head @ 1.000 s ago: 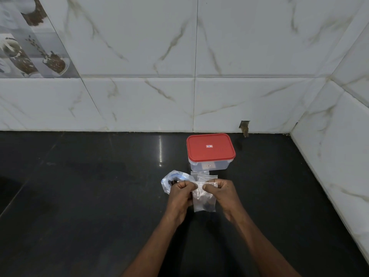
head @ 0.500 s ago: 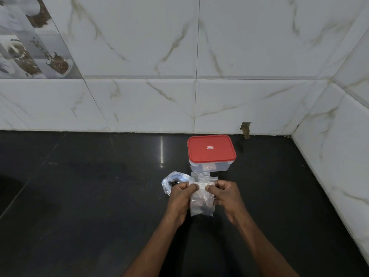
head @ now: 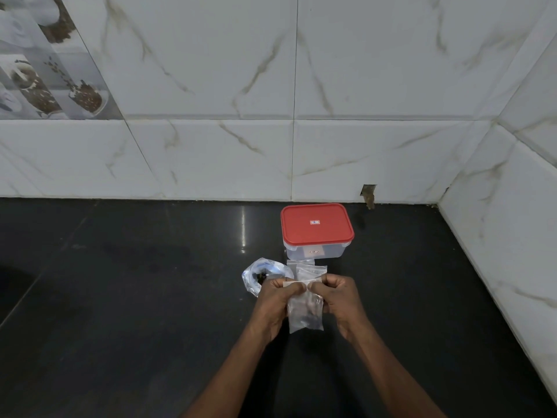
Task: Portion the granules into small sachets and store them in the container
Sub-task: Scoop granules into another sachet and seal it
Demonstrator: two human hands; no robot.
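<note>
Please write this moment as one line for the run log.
left hand pinches top of small clear plastic sachet | right hand pinches same top | clear rectangular container, red lid on, behind hands

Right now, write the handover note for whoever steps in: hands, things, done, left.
Left hand and right hand: both pinch the top edge of one small sachet, dark granules in its bottom.
Container: on the counter beyond the hands, red lid on.
Bulk bag lies left of the sachet; spare sachets lie before the container.
Done: this sachet holds granules. Left: likely seal it, open the container, store it.
</note>
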